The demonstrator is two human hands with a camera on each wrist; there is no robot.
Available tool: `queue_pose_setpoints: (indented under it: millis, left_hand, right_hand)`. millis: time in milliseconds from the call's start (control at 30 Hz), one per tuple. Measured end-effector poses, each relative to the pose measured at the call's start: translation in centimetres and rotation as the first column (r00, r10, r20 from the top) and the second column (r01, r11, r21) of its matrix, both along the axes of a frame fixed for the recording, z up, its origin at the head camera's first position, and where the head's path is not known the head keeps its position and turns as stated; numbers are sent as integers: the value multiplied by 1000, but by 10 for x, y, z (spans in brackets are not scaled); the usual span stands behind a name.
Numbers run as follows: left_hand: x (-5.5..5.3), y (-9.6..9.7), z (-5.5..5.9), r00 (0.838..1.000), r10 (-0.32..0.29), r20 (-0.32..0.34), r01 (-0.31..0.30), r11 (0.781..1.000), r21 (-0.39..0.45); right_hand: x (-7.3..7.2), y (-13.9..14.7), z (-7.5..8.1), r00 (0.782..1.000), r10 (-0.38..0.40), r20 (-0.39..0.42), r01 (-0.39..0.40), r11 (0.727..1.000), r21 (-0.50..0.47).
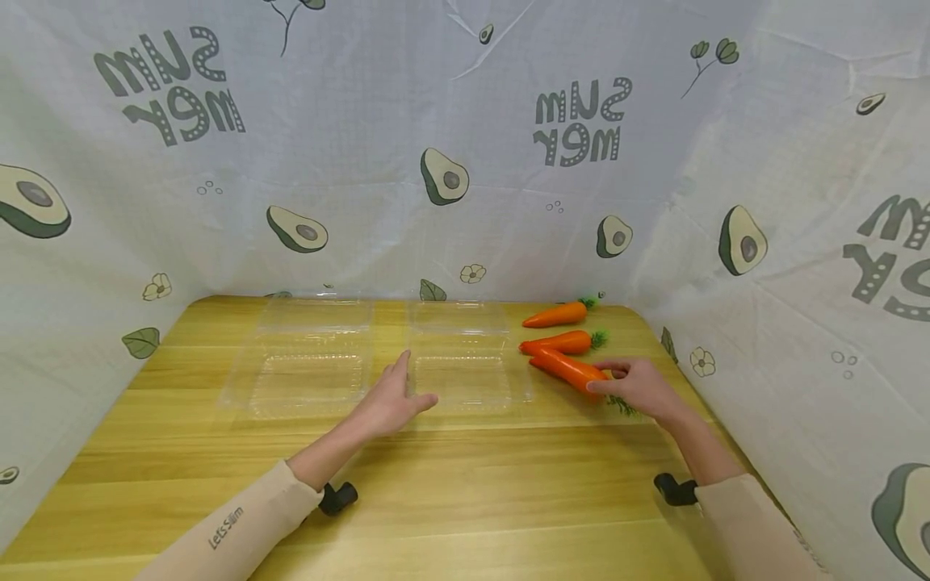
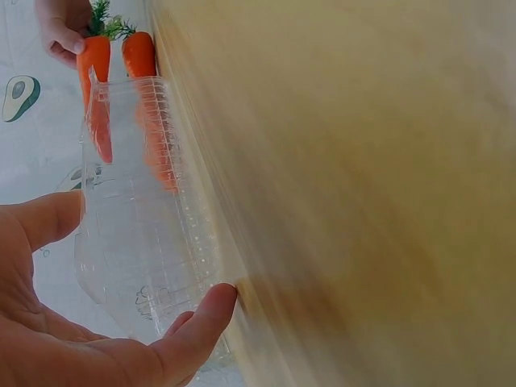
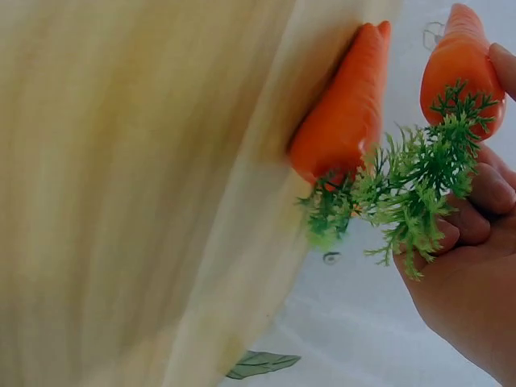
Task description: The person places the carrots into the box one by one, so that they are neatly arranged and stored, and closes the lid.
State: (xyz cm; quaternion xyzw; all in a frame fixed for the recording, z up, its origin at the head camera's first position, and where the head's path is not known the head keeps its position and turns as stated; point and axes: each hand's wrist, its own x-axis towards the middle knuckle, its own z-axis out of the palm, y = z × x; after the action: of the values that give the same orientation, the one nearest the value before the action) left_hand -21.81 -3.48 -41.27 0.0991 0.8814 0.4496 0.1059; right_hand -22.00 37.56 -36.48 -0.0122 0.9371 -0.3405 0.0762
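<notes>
My right hand (image 1: 639,389) pinches an orange toy carrot (image 1: 568,369) near its leafy end, its tip pointing left. In the right wrist view this held carrot (image 3: 461,76) is raised, its green leaves hanging down beside another carrot (image 3: 343,113) that lies on the table. Two more carrots, the middle one (image 1: 574,343) and the back one (image 1: 555,315), lie behind it. My left hand (image 1: 388,403) is spread, thumb and fingers apart, at the left edge of the right clear plastic box (image 1: 465,406), whose lid is folded back. It holds nothing.
A second clear box (image 1: 305,410) with its lid folded back stands to the left. The wooden table (image 1: 465,492) meets a white printed cloth (image 1: 378,161) at the back and both sides. Black fittings (image 1: 339,498) show at both wrists.
</notes>
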Motion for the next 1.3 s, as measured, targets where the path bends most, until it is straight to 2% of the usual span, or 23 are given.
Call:
queue_pose_setpoints:
  millis: [300, 1067, 1300]
  left_hand:
    - [1, 0, -2, 1000, -1, -1, 1, 1000, 11]
    - [0, 0, -2, 1000, -1, -7, 1, 1000, 10]
    - [1, 0, -1, 1000, 3, -9, -3, 1000, 8]
  right_hand:
    - [-6, -7, 11, 999, 36, -24, -36, 999, 21]
    - [-18, -19, 27, 992, 101, -71, -97, 994, 59]
    - [-27, -31, 29, 992, 117, -53, -112, 990, 87]
